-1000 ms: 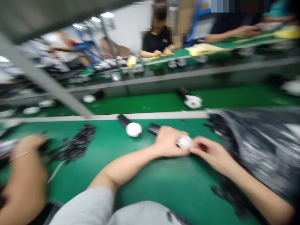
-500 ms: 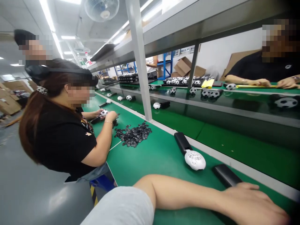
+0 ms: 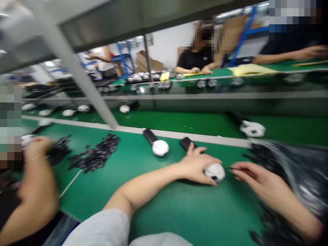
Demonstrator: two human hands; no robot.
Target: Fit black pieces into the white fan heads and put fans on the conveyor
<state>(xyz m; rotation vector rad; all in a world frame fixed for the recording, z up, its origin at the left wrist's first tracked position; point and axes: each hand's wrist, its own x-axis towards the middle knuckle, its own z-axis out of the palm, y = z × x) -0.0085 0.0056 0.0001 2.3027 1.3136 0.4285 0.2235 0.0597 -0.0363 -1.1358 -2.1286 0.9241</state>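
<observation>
My left hand (image 3: pixel 198 165) rests over a white ball-shaped head (image 3: pixel 215 172) with a black patch, its fingers wrapped round the near side. A black handle (image 3: pixel 188 144) shows just beyond that hand. To the right, my right hand (image 3: pixel 252 174) pinches a small dark piece (image 3: pixel 232 168) between thumb and fingertips, a short gap from the white head. Another white-headed item (image 3: pixel 160 148) with a black handle lies on the green table, left of my left hand.
Small black pieces lie in a pile (image 3: pixel 98 153) at left and around a clear plastic bag (image 3: pixel 302 171) at right. A metal post (image 3: pixel 77 75) slants down at left. A co-worker's arm (image 3: pixel 41 177) is at far left. A white-and-black item (image 3: pixel 252 129) lies on the belt.
The view has swung right and down. My right hand with its dark piece and the white head at my left hand have come into sight.
</observation>
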